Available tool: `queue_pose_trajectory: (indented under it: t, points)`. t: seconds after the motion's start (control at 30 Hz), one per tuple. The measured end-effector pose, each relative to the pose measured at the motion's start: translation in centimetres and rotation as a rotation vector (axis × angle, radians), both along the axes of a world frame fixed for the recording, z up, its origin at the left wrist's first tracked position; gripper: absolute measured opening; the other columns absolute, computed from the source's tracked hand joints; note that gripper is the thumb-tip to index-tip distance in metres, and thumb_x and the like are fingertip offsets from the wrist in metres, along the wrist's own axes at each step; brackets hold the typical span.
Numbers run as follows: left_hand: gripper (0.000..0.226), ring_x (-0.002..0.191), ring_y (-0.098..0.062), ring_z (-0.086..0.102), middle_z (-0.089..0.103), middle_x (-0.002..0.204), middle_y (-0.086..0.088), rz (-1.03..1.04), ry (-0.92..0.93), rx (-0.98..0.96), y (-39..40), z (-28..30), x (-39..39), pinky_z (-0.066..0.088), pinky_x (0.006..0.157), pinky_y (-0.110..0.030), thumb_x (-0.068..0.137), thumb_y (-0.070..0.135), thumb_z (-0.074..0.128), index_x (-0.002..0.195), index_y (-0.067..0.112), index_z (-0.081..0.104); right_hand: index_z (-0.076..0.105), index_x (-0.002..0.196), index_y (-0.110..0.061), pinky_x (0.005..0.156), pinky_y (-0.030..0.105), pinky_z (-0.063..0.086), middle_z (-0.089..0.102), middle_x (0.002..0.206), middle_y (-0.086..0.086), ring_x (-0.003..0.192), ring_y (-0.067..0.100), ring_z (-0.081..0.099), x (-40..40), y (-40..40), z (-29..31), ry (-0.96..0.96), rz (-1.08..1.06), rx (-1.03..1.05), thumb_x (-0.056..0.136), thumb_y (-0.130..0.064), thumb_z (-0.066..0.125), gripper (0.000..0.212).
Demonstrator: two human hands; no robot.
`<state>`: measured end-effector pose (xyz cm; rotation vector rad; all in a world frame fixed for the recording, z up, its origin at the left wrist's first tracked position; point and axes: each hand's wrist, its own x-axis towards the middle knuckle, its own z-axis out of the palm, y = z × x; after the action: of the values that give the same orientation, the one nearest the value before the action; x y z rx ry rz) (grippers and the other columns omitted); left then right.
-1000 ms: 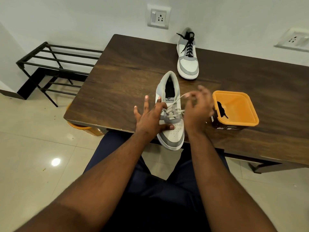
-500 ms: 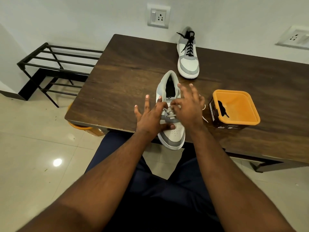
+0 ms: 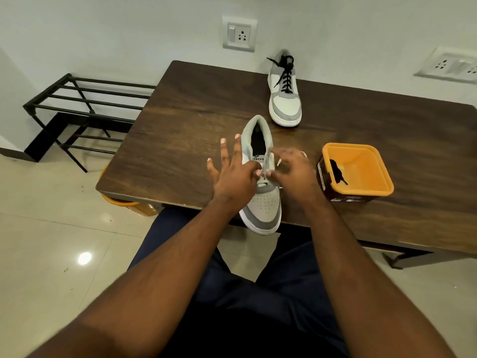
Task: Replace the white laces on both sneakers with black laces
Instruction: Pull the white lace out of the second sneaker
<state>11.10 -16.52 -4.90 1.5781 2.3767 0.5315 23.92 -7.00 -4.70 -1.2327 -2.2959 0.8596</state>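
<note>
On the dark wooden desk (image 3: 180, 120), the near grey-and-white sneaker (image 3: 263, 202) sits at six o'clock. The left hand (image 3: 232, 177) steadies it, thumb on the lacing, other fingers spread; the right hand (image 3: 291, 171) pinches its white lace (image 3: 268, 161). At twelve o'clock stands the black-laced sneaker (image 3: 285, 99); at three, an orange plastic tub (image 3: 361, 171).

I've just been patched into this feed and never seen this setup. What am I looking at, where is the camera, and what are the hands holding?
No machine here: a person works bare-handed, and the single camera sits on their head, looking down. On the wooden table lie a near sneaker, a far sneaker already laced black, and an orange tub with a black lace inside. The left hand steadies the near sneaker, some fingers spread. The right hand pinches its white lace, apparently unthreading it.
</note>
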Motion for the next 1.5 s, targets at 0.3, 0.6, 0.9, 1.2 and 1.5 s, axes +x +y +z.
queue_pose_trajectory:
  t: [0.3, 0.6, 0.9, 1.2, 1.5]
  points:
    - [0.006, 0.149, -0.026, -0.019, -0.001, 0.165, 0.004, 0.131, -0.299, 0.113, -0.4, 0.2, -0.3, -0.001, 0.115, -0.060, 0.090, 0.023, 0.067, 0.087, 0.027, 0.069, 0.034, 0.142, -0.047, 0.099, 0.053, 0.036, 0.052, 0.139, -0.014, 0.124, 0.019, 0.050, 0.8, -1.7, -1.3, -0.177, 0.140, -0.018, 0.071, -0.039, 0.080, 0.085]
    - [0.025, 0.147, -0.032, -0.025, -0.015, 0.164, -0.002, 0.004, -0.048, 0.087, 0.3, 0.6, 0.3, -0.005, 0.114, -0.063, 0.094, 0.036, 0.055, 0.117, 0.034, 0.065, 0.038, 0.120, -0.049, 0.098, 0.055, 0.039, 0.061, 0.119, -0.017, 0.116, 0.014, 0.057, 0.8, -1.6, -1.5, -0.064, 0.125, -0.113, 0.064, -0.037, 0.084, 0.074]
    - [0.015, 0.146, -0.026, 0.025, 0.020, 0.161, -0.005, 0.602, -0.765, 0.616, 0.5, -0.9, 0.1, 0.021, 0.118, -0.056, 0.096, 0.014, 0.057, 0.086, 0.025, 0.059, 0.041, 0.113, -0.042, 0.088, 0.041, 0.028, 0.059, 0.122, -0.015, 0.120, 0.013, 0.050, 0.7, -1.3, -0.8, -0.146, 0.086, -0.100, 0.061, -0.042, 0.087, 0.069]
    - [0.019, 0.145, -0.038, -0.028, -0.016, 0.164, -0.005, 0.010, 0.100, -0.010, 1.8, 0.8, 0.4, -0.010, 0.112, -0.064, 0.098, 0.038, 0.050, 0.109, 0.031, 0.064, 0.036, 0.107, -0.051, 0.098, 0.055, 0.037, 0.060, 0.115, -0.021, 0.117, 0.012, 0.053, 0.6, -1.3, -0.8, -0.114, 0.131, -0.171, 0.054, -0.049, 0.084, 0.071]
    - [0.010, 0.120, -0.018, 0.050, 0.040, 0.144, -0.007, 1.139, -1.076, 0.964, 0.4, 1.3, -1.4, 0.040, 0.104, -0.031, 0.102, 0.022, 0.047, 0.109, 0.021, 0.054, 0.038, 0.110, -0.045, 0.092, 0.041, 0.025, 0.058, 0.125, -0.015, 0.123, 0.011, 0.048, 0.8, -1.0, -0.4, -0.194, 0.112, -0.135, 0.064, -0.043, 0.086, 0.066]
